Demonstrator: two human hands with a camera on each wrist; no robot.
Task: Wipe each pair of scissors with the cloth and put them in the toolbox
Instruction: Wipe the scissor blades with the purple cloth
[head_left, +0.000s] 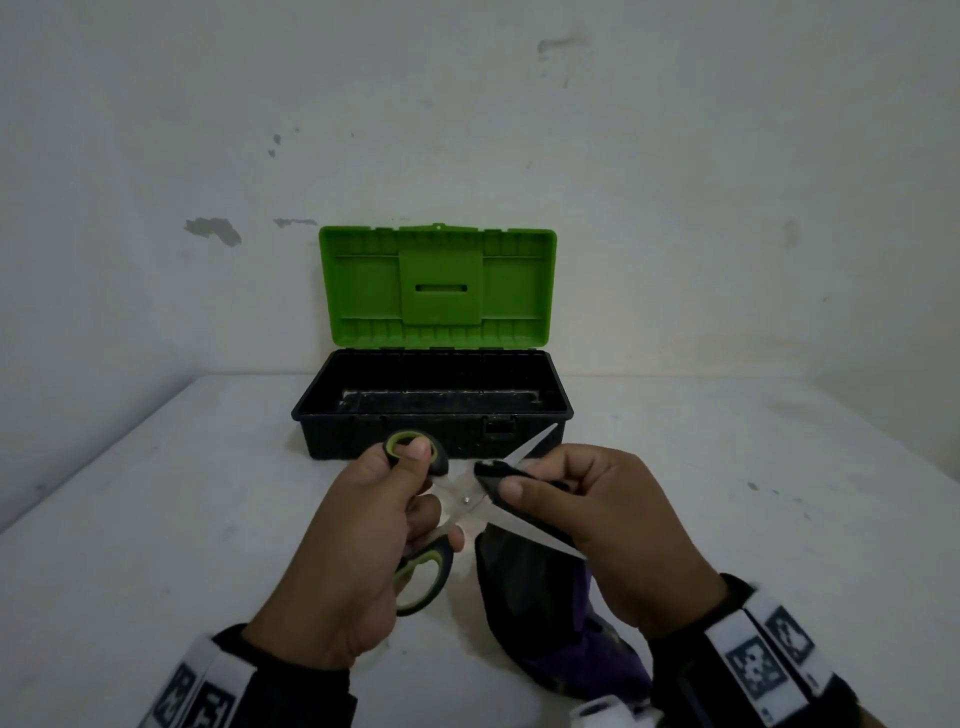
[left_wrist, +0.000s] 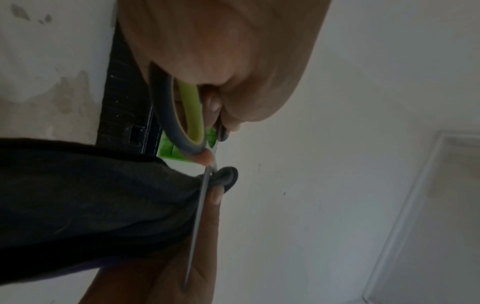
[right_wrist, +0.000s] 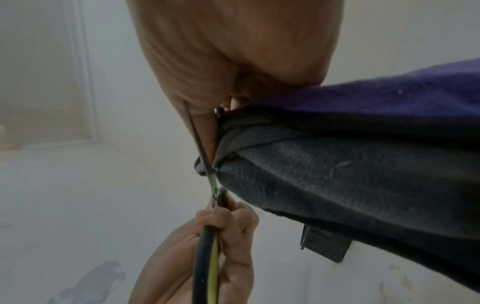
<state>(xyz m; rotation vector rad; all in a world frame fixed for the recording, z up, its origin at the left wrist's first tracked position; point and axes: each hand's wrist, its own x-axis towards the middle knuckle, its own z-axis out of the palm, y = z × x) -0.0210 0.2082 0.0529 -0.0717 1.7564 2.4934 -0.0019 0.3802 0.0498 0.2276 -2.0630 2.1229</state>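
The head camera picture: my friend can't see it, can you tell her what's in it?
The left hand holds open scissors by their green and black handles while the right hand pinches a dark cloth round one blade. Behind them an open toolbox, green lid up, stands on a white table.

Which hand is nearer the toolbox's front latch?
Right. The right hand sits just below the open black toolbox's front latch; the left hand is farther left, gripping the scissors' handles.

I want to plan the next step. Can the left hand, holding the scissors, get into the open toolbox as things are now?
Probably yes. The toolbox stands just beyond the left hand, its lid up, nothing between. But the right hand pinches the cloth on a blade of the scissors.
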